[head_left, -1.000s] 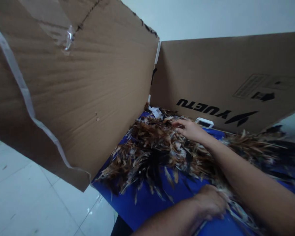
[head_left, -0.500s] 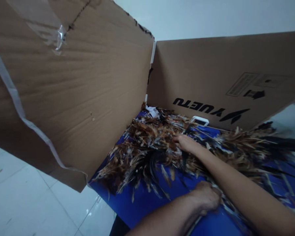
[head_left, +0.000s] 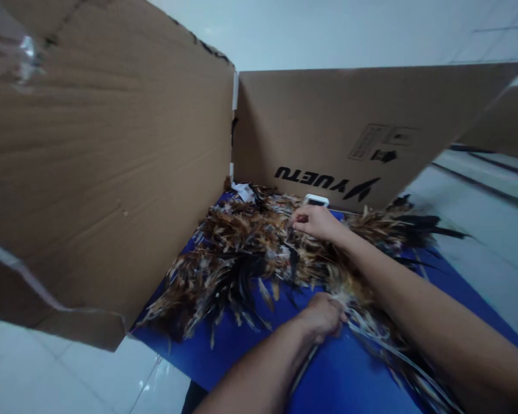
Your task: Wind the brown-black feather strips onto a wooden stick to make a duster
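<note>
A heap of brown, black and white feathers lies on a blue sheet. My right hand reaches across to the far side of the heap, its fingers pinched on a few feathers. My left hand is closed around the pale quill ends of a feather bunch near the front of the sheet.
Tall cardboard panels stand on the left and at the back, the back one printed with upside-down lettering. A small white device sits at the back panel's foot. White floor tiles lie to the right and front left.
My right hand lifted from the middle of the heap toward the back, pinching feathers. My left hand shifted slightly left with the quill bunch. The camera view swung to the right.
</note>
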Demonstrator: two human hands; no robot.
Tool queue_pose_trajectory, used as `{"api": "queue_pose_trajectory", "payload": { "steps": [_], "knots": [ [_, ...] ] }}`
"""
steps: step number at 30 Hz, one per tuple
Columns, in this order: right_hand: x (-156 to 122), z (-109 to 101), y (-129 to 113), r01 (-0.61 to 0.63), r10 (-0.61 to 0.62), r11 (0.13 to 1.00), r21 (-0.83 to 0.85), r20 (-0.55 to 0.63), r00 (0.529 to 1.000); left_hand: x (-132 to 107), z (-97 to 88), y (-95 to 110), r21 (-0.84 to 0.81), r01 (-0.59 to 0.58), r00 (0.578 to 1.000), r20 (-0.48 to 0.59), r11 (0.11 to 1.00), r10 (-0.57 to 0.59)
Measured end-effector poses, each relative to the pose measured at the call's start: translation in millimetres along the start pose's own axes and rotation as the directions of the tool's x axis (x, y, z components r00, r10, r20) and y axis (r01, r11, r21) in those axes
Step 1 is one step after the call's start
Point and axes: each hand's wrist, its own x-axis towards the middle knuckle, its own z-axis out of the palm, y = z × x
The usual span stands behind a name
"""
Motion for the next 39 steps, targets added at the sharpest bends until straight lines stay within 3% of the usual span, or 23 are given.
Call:
{"api": "queue_pose_trajectory", "payload": {
  "steps": [6, 9, 12, 14, 16, 19, 21, 23, 26, 30, 33, 39],
  "knots": [
    [-19, -17, -9, -0.147, 0.172, 0.931, 0.333, -0.046, 0.984, -10, 0.0, 11, -0.056, 0.004, 0.999, 0.053, 0.998, -0.001],
    [-31, -26, -10, -0.143, 0.178, 0.948, 0.285, -0.101, 0.979, -13, -1.0, 14, -0.045, 0.002, 0.998, 0.063, 0.999, 0.001],
    [-48, -35, -12, -0.022, 0.071, 0.982, 0.187, -0.260, 0.963, -16, -1.5, 16, -0.042, 0.008, 0.997, 0.077, 0.999, -0.005],
    [-63, -43, -14, -0.034, 0.122, 0.959, 0.280, -0.303, 0.945, -17, -1.9, 18, -0.042, 0.010, 0.996, 0.084, 0.999, -0.006],
    [-81, -51, -16, -0.131, 0.281, 0.860, 0.493, -0.243, 0.928, -18, -2.4, 19, -0.039, 0.007, 0.996, 0.089, 0.999, -0.003],
    [-114, -64, -18, -0.162, 0.460, 0.589, 0.792, -0.164, 0.873, -22, -3.0, 23, -0.031, -0.007, 0.994, 0.107, 0.999, 0.011],
    [-138, -67, -18, -0.124, 0.536, 0.464, 0.877, -0.166, 0.828, -26, -2.6, 27, -0.027, -0.025, 0.993, 0.113, 0.999, 0.028],
    [-161, -61, -17, -0.153, 0.584, 0.416, 0.897, -0.134, 0.800, -31, -1.0, 32, -0.028, -0.044, 0.992, 0.116, 0.999, 0.047],
    [-191, -39, -19, -0.260, 0.607, 0.429, 0.865, -0.063, 0.792, -39, 2.9, 37, -0.030, -0.072, 0.989, 0.130, 0.997, 0.076],
    [-213, -14, -27, -0.273, 0.555, 0.491, 0.827, -0.055, 0.830, -46, 8.5, 39, -0.004, -0.128, 0.980, 0.151, 0.992, 0.127],
    [-220, -10, -28, -0.226, 0.538, 0.480, 0.848, -0.080, 0.839, -48, 12.1, 37, 0.035, -0.154, 0.976, 0.163, 0.987, 0.146],
    [-222, -6, -16, -0.247, 0.613, 0.464, 0.850, -0.107, 0.783, -50, 16.7, 33, 0.154, -0.176, 0.978, 0.138, 0.972, 0.156]
  ]
}}
